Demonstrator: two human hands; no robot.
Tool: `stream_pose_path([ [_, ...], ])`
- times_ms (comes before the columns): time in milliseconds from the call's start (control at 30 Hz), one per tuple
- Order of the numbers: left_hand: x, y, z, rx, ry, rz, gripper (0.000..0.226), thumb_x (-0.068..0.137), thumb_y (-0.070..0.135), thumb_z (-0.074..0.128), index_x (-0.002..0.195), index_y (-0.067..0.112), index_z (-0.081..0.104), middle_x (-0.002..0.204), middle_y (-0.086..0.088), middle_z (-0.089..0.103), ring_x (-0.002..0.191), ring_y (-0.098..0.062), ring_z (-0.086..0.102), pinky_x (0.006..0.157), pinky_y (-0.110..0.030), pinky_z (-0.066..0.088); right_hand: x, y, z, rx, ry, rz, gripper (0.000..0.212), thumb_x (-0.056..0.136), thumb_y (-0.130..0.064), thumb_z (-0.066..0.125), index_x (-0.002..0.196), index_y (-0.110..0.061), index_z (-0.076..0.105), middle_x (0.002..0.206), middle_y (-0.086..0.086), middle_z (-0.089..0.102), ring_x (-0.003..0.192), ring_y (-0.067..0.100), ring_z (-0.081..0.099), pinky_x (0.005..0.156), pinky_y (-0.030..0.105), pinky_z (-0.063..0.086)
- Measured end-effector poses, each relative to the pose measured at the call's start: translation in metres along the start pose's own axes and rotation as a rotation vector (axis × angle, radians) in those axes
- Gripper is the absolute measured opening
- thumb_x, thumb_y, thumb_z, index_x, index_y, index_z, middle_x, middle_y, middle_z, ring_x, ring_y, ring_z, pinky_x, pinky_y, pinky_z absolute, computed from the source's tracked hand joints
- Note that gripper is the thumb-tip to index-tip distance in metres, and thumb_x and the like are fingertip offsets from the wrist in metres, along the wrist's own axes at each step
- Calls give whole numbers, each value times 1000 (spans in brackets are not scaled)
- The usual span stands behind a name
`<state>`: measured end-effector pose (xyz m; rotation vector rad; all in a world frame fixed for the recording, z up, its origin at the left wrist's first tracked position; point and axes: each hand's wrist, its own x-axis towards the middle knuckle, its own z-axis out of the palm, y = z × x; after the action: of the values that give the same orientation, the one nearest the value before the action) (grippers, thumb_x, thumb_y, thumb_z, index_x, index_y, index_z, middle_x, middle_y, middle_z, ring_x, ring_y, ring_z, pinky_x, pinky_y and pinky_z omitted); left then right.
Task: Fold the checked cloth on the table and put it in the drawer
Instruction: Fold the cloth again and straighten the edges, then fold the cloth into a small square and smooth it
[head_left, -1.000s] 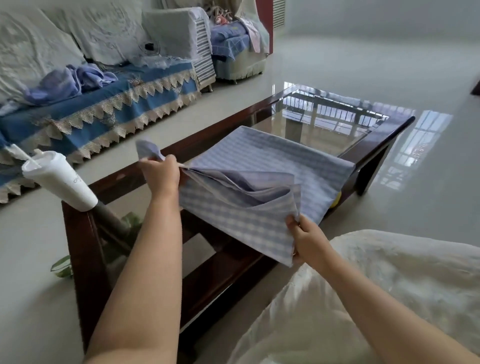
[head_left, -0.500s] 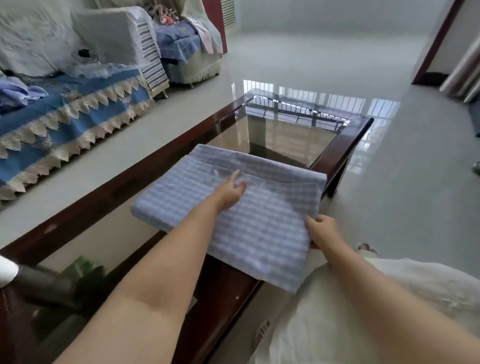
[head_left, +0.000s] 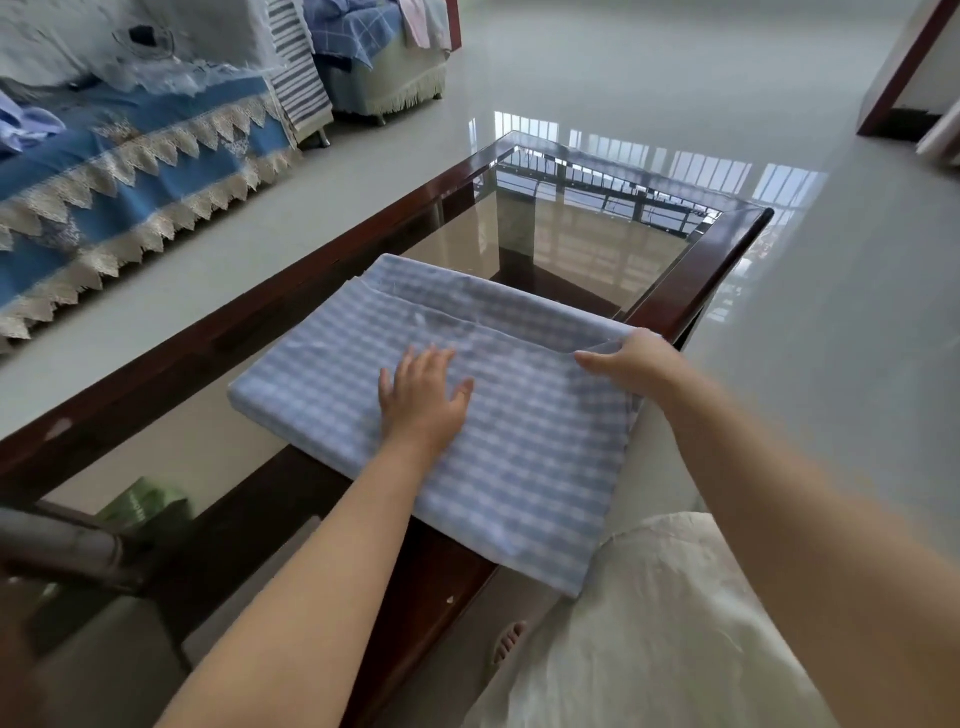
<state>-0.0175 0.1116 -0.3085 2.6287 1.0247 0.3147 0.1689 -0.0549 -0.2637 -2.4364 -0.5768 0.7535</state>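
Checked cloth: lay folded in layers on the glass-topped table, its near corner hanging over the wooden edge.
Left hand: lay flat, fingers spread, palm on the cloth's middle.
Right hand: pinched the cloth's right far corner.

Checked cloth went from half-open with layers gaping — held up off the table a second ago — to lying flat as a folded rectangle on the glass-top table, near corner hanging over the edge. Left hand let go of the far-left corner, now palm-down, fingers spread, pressing the cloth's middle. Right hand moved from the near edge up to the right-side fold, pinching it there. White cup no longer in view — camera swung right.
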Motion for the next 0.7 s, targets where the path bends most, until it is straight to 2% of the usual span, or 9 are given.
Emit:
stream_pose_path([
  [67,-30,-6,-6,-69,282,-236,51,91,32,57,137,18,41,156,-13,22,145,-34,13,114,-56,15,12,-13,-4,-342,-33,-36,40,76,-59,63,95,-25,66,87,1,65,84,24,62,80,32,52],
  [133,-60,-6,-13,-260,440,-518,62,85,23,65,138,14,33,156,-17,13,142,-40,17,109,-59,29,15,-23,-1,-556,-60,-50,49,74,-59,66,93,-14,61,85,2,63,84,25,62,78,30,51],
  [200,-81,4,-17,-567,422,-720,76,84,16,66,144,20,20,158,-9,2,141,-38,15,105,-51,38,16,-24,3,-598,-97,-13,48,73,-57,70,84,-12,58,73,2,62,74,25,64,75,30,52],
  [267,-93,16,-20,-804,389,-758,85,85,9,64,147,32,9,157,1,-2,140,-37,19,96,-42,43,16,-23,3,-574,-71,13,48,73,-58,70,78,-13,56,65,1,60,64,23,62,72,29,51],
  [400,-91,17,-28,-1073,378,-892,88,89,1,57,150,35,4,153,-8,13,111,-23,48,85,-33,44,15,-16,13,-505,-19,7,61,74,-58,69,105,-6,59,77,4,62,78,27,62,74,31,51],
  [500,-83,-5,-43,-1145,388,-818,86,86,-8,49,150,34,9,146,-7,34,122,-23,48,100,-41,46,-1,-17,19,-482,-82,73,63,77,-54,68,112,-4,59,91,8,68,86,28,66,80,36,55],
  [567,-74,-42,-60,-1085,389,-736,83,83,-11,50,149,27,18,142,-7,42,125,-24,48,102,-44,44,-24,-26,28,-350,-256,108,57,75,-47,74,107,-3,57,90,6,65,80,25,67,66,34,57],
  [667,-62,-112,-85,-756,235,-692,74,84,-7,56,147,17,26,143,-13,42,125,-29,48,103,-44,42,-61,-42,56,-51,-565,160,57,72,-31,81,112,-2,53,113,9,59,90,30,68,69,41,60],
  [700,-62,-128,-87,-593,139,-684,69,86,0,57,147,16,28,145,-15,41,127,-32,46,105,-44,40,-69,-49,67,-52,-619,143,59,73,-32,80,114,0,52,110,13,60,86,32,69,71,43,60],
])
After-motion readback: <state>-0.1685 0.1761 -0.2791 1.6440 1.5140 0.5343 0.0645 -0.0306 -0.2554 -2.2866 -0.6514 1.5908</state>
